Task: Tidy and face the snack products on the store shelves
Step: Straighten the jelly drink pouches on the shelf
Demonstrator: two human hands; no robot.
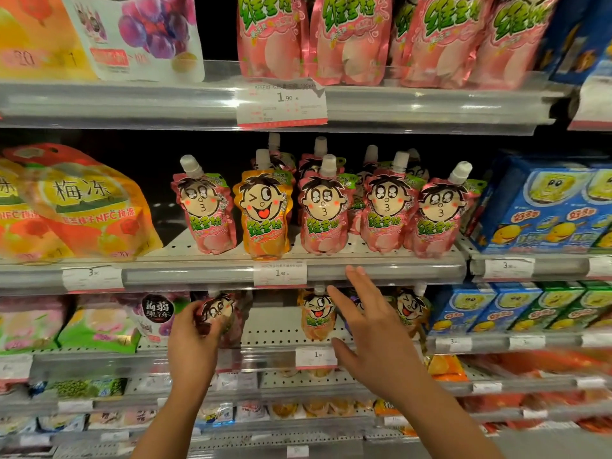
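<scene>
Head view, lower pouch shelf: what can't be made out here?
- Dark pouch: the left hand grips it and covers its lower half; flavour unreadable.
- Pouch behind the right hand: almost wholly hidden by the fingers.
- Price tag under the orange pouch: digits too small and blurred.
- Right-edge packs: smeared by motion blur.

Left hand (pixel 193 339) grips dark pouch (pixel 215 313); right hand (pixel 371 329) spread before orange pouch (pixel 316 318).
</scene>
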